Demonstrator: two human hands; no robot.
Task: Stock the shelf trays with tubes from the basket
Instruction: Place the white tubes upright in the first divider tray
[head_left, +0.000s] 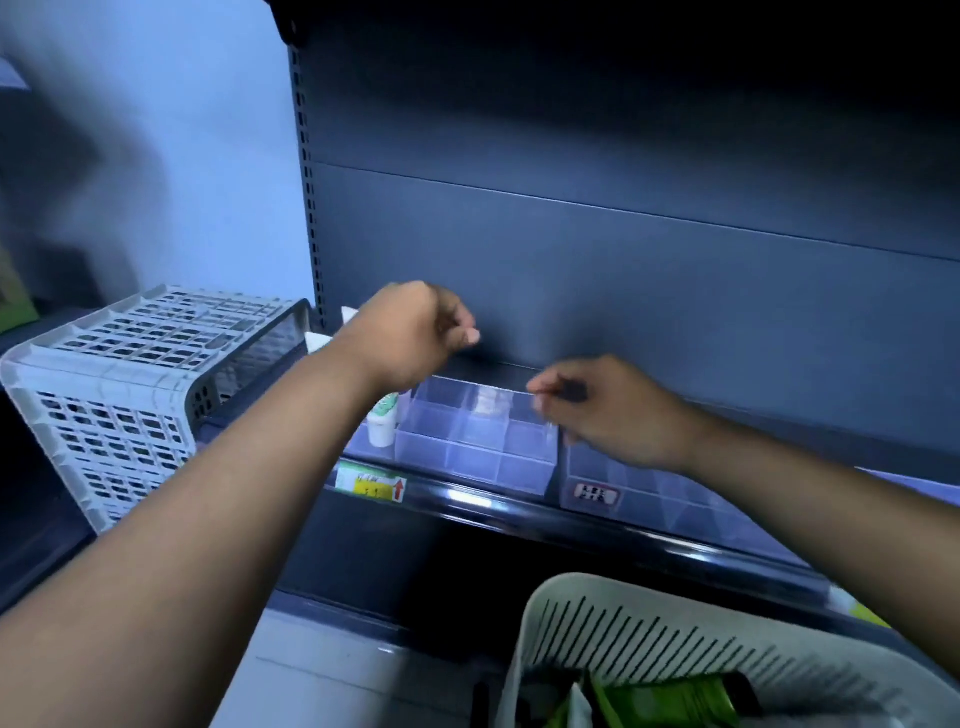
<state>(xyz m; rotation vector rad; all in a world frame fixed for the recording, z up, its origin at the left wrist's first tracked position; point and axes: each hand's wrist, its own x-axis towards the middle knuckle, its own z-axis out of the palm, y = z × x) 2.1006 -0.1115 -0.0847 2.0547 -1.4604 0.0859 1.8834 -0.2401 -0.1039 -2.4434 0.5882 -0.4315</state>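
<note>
Nearest, a white slotted basket holds green tubes. Beyond it, on the shelf, sit clear divided trays; one white-capped tube stands at the left. The right hand hovers over the trays, fingers loosely curled, holding nothing. The left hand is raised higher, fingers curled, holding nothing visible. A grey crate lies leftward.

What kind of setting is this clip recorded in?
Probably a retail shop aisle: a dark gondola shelf with a price label on its front rail, clear divided trays for products, and a stocking basket below.
</note>
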